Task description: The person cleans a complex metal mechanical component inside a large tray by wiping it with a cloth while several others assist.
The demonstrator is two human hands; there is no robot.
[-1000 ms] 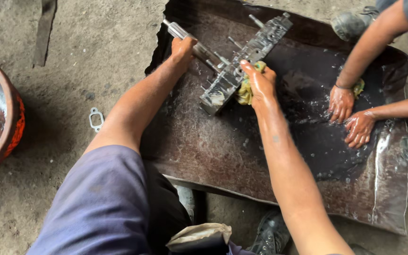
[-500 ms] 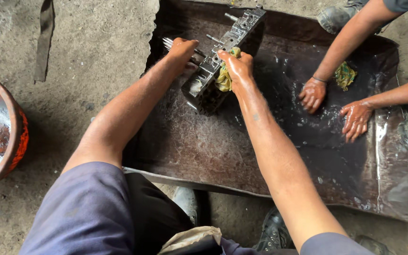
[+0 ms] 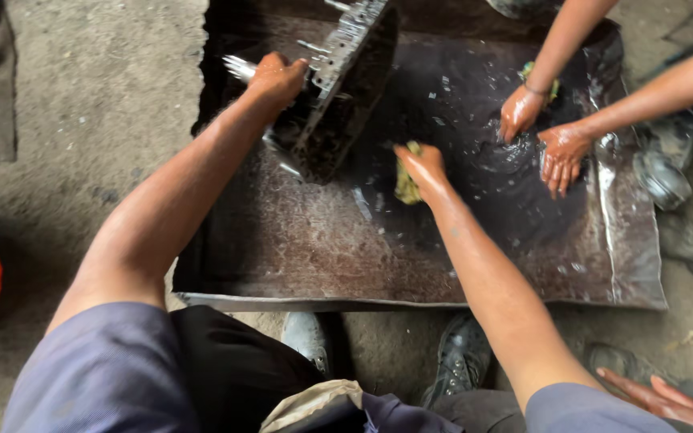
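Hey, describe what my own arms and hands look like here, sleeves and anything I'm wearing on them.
Both arms are bare from the short blue-grey sleeves down. The left hand and right hand wear no gloves, and no watch, band or ring shows. Hands and forearms look wet and glossy. A small dark mark sits on the right forearm; what it is cannot be told.

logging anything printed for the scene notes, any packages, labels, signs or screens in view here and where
None: no package, label, sign or screen shows.
What is there: a wet dark metal tray on the dirt floor, a grey metal engine part tilted at its far left under the left hand, and a yellow-green rag in the right hand.
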